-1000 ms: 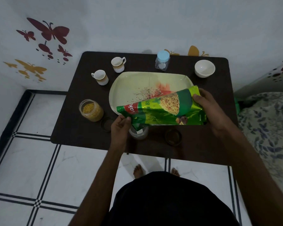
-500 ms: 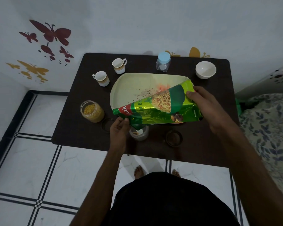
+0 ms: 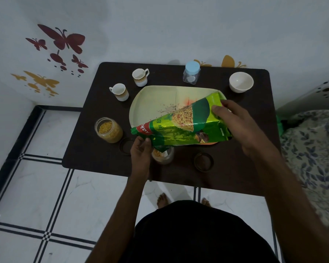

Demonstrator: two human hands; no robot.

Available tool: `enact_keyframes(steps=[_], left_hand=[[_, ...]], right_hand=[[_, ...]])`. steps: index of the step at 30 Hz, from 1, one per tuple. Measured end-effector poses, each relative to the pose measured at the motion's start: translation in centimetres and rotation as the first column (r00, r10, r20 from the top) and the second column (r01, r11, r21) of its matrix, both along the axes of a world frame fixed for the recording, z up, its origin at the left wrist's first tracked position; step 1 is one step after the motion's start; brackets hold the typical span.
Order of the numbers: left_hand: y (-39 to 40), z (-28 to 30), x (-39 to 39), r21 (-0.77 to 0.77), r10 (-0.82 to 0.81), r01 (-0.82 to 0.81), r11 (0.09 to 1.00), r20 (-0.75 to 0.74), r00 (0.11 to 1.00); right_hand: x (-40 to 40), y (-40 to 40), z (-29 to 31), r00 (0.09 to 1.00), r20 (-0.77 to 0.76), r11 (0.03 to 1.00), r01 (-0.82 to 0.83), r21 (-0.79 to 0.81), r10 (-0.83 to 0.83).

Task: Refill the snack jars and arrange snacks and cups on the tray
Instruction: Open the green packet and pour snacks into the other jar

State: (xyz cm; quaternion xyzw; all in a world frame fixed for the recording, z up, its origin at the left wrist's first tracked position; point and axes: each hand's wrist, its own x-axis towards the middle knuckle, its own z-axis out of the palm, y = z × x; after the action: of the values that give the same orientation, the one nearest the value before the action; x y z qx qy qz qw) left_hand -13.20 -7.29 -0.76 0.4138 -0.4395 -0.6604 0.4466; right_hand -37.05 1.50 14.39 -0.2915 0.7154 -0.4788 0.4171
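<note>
Head view. A dark bench point(image 3: 95, 149) fills the centre of the frame, seen from above. The right hand point(image 3: 234, 122) grips the raised bottom end of a green snack packet point(image 3: 180, 126), fingers curled over its upper edge. The left hand point(image 3: 141, 149) pinches the packet's lower, open corner. The packet slopes down from right of centre to just below centre, its mouth over a small open jar point(image 3: 164, 157) near the bench's front edge; yellow snack shows inside that jar. The packet crosses the lower right part of a pale tray point(image 3: 148, 99) lying flat at mid-bench. Left of the tray stands a second open jar point(image 3: 108, 130), partly filled with yellow snack. Two dark lids point(image 3: 124, 146) point(image 3: 203, 161) lie on the bench near the front. Toward the upper part of the frame: two cups point(image 3: 120, 92) point(image 3: 140, 77), a clear jar with a blue lid point(image 3: 191, 73), and a white bowl point(image 3: 241, 82).
</note>
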Motion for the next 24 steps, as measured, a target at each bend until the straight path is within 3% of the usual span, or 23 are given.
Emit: enact_keyframes(steps=[24], left_hand=[[0.5, -0.4, -0.5, -0.042, 0.054, -0.054, 0.998, 0.008, 0.998]], right_hand=[[0.8, -0.8, 1.4, 0.997, -0.08, 1.0, -0.023, 0.007, 0.024]])
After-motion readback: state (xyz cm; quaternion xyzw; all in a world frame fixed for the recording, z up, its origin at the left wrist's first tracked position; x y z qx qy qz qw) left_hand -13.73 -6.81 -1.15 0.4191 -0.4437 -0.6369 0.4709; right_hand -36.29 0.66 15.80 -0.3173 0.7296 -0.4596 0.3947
